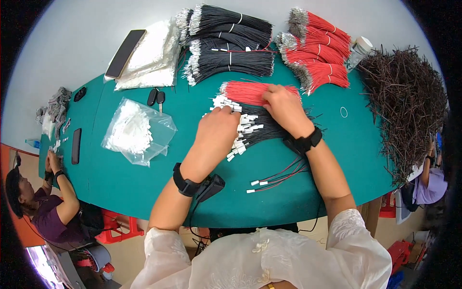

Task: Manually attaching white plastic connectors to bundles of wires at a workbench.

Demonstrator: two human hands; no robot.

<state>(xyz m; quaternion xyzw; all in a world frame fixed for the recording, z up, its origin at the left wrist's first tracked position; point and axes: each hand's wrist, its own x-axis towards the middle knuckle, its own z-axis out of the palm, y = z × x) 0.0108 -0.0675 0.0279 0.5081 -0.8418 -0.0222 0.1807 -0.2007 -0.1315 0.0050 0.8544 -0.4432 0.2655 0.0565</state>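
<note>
My left hand [217, 132] is closed, its fingers curled down over the white connector housings [250, 126] at the ends of a pile of black wires [269, 130]. Whatever its fingertips hold is hidden beneath them. Just behind lies a bundle of red wires [240, 90]. My right hand [285, 107] reaches onto that bundle, with thumb and fingers pinched together on red wire. Nearer to me, a few finished-looking red-and-black wire leads [279, 181] with white connectors lie on the green table [202, 98].
Behind are tied black wire bundles [240, 60] and red wire bundles [322, 53], beside a clear jar [360, 50]. A dark wire heap [404, 101] covers the right. Leftward lie a bag of white connectors [134, 130], keys [156, 97] and a phone [126, 54] on white bags. A co-worker [43, 202] sits left.
</note>
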